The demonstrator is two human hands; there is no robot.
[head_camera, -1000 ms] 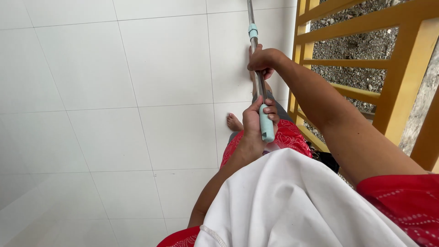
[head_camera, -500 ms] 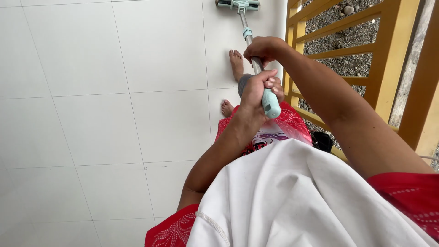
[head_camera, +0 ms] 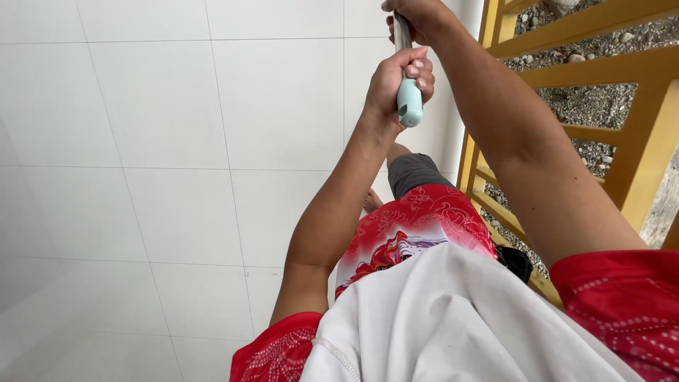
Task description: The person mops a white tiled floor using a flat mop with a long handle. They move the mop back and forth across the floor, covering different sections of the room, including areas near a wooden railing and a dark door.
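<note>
Bright, even daylight, soft shadows, perhaps slight wide-angle distortion at edges.

Pole (head_camera: 401,32): bare metal, smooth, dull sheen, as I read it from here. End grip (head_camera: 409,100): pale teal plastic or rubber (I cannot tell which), matt, held in my left hand (head_camera: 396,81). Floor (head_camera: 177,141): white glazed tiles, glossy, thin grey joints. Railing (head_camera: 636,127): yellow painted bars, smooth satin finish. Ground beyond (head_camera: 587,106): loose grey gravel, rough. White cloth (head_camera: 453,318): matt woven fabric, faintly soiled. Red garment (head_camera: 417,226): printed cloth, matt.
</note>
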